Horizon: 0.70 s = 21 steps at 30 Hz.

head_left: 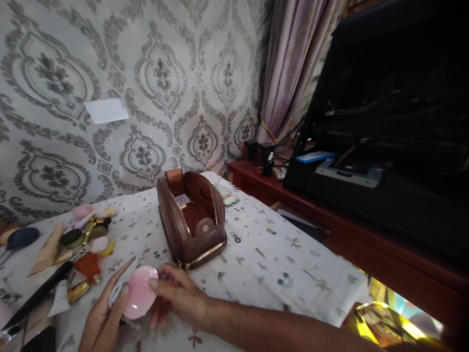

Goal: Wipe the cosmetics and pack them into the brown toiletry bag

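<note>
Low in the head view, a shiny pink round compact point(141, 292) is held between my two hands. My right hand point(185, 296) grips its right edge, with the thumb on the pink face. On its left side, my left hand point(106, 308) is closed with the thumb at the rim. A thin white flat piece point(126, 276) shows between my left thumb and fingers; whether it is joined to the compact I cannot tell. Just beyond stands a brown leather cosmetic bag point(168, 220), its top unzipped, with a small greyish packet point(182, 200) inside.
Makeup items lie heaped at left, among them a black-handled brush point(44, 288), a beige tube point(49, 249) and an amber bottle point(88, 266). They rest on a white patterned cloth point(252, 264). A red-brown stand point(264, 188) with a large black screen point(388, 122) borders the right.
</note>
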Each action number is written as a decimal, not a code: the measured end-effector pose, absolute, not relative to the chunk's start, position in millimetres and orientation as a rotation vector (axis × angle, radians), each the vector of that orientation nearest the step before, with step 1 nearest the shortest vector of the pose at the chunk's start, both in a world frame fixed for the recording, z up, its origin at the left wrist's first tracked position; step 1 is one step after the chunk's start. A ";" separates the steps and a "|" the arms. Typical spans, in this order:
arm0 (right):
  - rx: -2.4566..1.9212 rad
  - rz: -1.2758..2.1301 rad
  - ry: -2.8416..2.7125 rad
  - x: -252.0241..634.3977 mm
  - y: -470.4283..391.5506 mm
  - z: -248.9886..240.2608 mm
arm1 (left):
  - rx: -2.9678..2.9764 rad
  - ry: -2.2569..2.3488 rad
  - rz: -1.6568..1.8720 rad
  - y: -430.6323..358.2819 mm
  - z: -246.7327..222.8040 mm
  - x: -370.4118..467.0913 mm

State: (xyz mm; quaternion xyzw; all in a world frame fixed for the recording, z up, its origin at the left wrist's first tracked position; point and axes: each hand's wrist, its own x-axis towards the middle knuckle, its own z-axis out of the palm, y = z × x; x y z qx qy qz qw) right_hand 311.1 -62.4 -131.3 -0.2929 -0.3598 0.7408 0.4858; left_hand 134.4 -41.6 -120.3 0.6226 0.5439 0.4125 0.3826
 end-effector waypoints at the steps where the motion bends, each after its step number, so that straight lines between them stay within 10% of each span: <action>1: -0.716 1.804 -0.868 311.1 -62.5 -130.4 | 1.580 1.406 1.080 -43.0 -119.5 135.7; 21: -0.845 1.705 -0.811 317.1 -63.7 -121.6 | 1.557 1.372 1.077 -44.1 -123.0 135.6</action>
